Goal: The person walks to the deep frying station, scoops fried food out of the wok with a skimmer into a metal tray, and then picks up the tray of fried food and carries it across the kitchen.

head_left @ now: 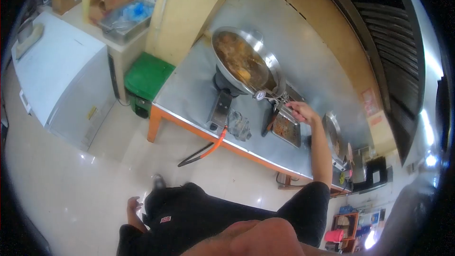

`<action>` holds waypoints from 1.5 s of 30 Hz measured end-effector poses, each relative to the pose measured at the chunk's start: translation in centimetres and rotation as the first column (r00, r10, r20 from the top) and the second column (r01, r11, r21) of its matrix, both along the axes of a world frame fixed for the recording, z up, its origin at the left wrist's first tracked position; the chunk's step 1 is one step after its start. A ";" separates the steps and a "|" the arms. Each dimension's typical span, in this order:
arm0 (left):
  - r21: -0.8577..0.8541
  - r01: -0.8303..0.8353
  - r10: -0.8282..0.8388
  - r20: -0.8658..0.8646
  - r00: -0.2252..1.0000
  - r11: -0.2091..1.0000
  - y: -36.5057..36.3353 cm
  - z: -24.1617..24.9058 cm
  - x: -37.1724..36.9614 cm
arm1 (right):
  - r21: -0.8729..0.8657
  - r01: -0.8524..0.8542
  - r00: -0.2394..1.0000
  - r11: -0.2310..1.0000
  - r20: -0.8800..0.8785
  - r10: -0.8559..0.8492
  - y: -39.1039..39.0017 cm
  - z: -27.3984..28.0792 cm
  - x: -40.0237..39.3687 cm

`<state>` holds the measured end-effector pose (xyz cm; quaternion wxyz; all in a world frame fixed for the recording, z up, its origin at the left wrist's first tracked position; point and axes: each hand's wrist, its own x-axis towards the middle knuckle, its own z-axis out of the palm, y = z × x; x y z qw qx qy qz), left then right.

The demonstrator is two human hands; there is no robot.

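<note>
My right hand (302, 112) is closed around the handle of a long thin metal utensil (274, 98), which reaches left to the rim of a big steel pan (277, 61). Its far end overlaps the pan, and I cannot tell what kind of utensil it is. Brown bubbling oil with golden pieces of food (242, 74) fills the pan. A round dial thermometer (259, 95) sits at the near rim. Below my right hand lies a metal tray (290, 132) with brown crumbs. My left hand (134, 206) hangs by my side, fingers loosely apart, holding nothing.
The pan stands on a gas burner (219, 109) with an orange hose (219, 143), on a steel-topped table (182, 106). Left are a green bin (149, 73) and a white chest freezer (66, 57). Another round pan (332, 125) stands right, and a vent hood (384, 33) hangs above.
</note>
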<state>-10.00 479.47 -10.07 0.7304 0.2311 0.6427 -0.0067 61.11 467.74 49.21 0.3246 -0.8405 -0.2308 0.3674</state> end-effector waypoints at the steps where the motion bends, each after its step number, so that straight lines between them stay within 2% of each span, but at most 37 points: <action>1: 0.041 0.003 -0.003 0.002 1.000 0.999 -0.2 -0.2 -0.1 | -0.003 0.013 0.999 1.000 -0.051 -0.013 -0.4 0.3 0.4; 3: 0.124 0.005 -0.007 0.013 1.000 0.992 -0.3 -0.8 0.2 | -0.009 0.038 0.989 0.999 -0.145 -0.039 -1.3 1.5 1.9; 6: 0.266 -0.057 0.016 0.153 0.988 0.962 -0.6 -1.1 0.5 | 0.003 0.005 0.989 1.000 -0.148 -0.004 1.0 0.3 2.7; 9: 0.238 -0.012 -0.006 0.075 0.997 0.971 0.3 -0.7 1.9 | 0.018 0.138 0.974 0.990 -0.181 -0.132 4.6 -1.1 0.1; 12: 0.168 -0.146 0.131 0.094 0.987 0.975 0.9 1.0 2.5 | 0.095 0.114 0.972 0.989 -0.218 -0.091 3.5 -1.6 1.9; 15: 0.176 -0.157 0.143 0.092 0.985 0.972 0.8 0.6 2.3 | 0.083 0.103 0.953 0.991 -0.294 -0.074 2.7 -0.5 2.4; 18: 0.091 -0.075 0.075 0.009 0.997 0.993 0.2 -0.5 1.3 | 0.217 0.295 0.934 0.931 -0.270 -0.233 5.3 -4.3 2.1; 21: 0.028 0.022 -0.021 -0.042 0.999 0.999 0.1 -0.7 0.7 | 0.355 0.346 0.804 0.868 -0.589 -0.080 6.2 -6.2 2.4; 24: 0.076 0.053 -0.053 -0.003 0.999 0.996 0.6 -0.9 0.7 | 0.409 0.454 0.855 0.792 -0.451 -0.257 5.9 -3.8 -1.3; 25: 0.105 0.061 -0.063 0.022 0.998 0.993 0.8 -1.0 0.7 | 0.420 0.377 0.877 0.825 -0.448 -0.173 4.9 -4.2 0.4; 28: 0.141 -0.028 0.020 0.057 0.998 0.990 1.5 -0.2 1.2 | 0.343 0.385 0.905 0.857 -0.321 -0.279 3.3 -2.5 0.3; 29: 0.147 -0.042 0.031 0.079 0.996 0.988 1.8 -0.3 1.3 | 0.314 0.363 0.905 0.877 -0.342 -0.252 2.9 -2.2 0.7; 33: 0.137 -0.033 0.026 0.052 0.998 0.990 2.3 -0.3 1.6 | 0.238 0.214 0.970 0.947 0.060 -0.234 2.7 -2.0 1.3; 37: 0.127 0.008 -0.018 0.075 0.997 0.992 2.3 -1.5 1.0 | 0.163 0.081 0.923 0.983 0.361 -0.136 2.9 -2.3 1.3; 41: 0.113 0.007 -0.014 0.058 0.998 0.994 1.8 -1.8 0.5 | -0.028 -0.022 0.742 0.999 0.670 0.035 2.2 -2.2 2.1; 44: 0.065 -0.002 -0.002 0.059 0.998 0.998 1.7 -2.2 0.3 | -0.160 -0.160 0.348 0.974 0.914 0.208 0.5 -1.3 1.8; 45: 0.043 -0.003 0.001 0.060 0.998 0.999 1.6 -2.4 0.1 | -0.156 -0.163 0.362 0.974 0.909 0.206 0.6 -0.5 0.6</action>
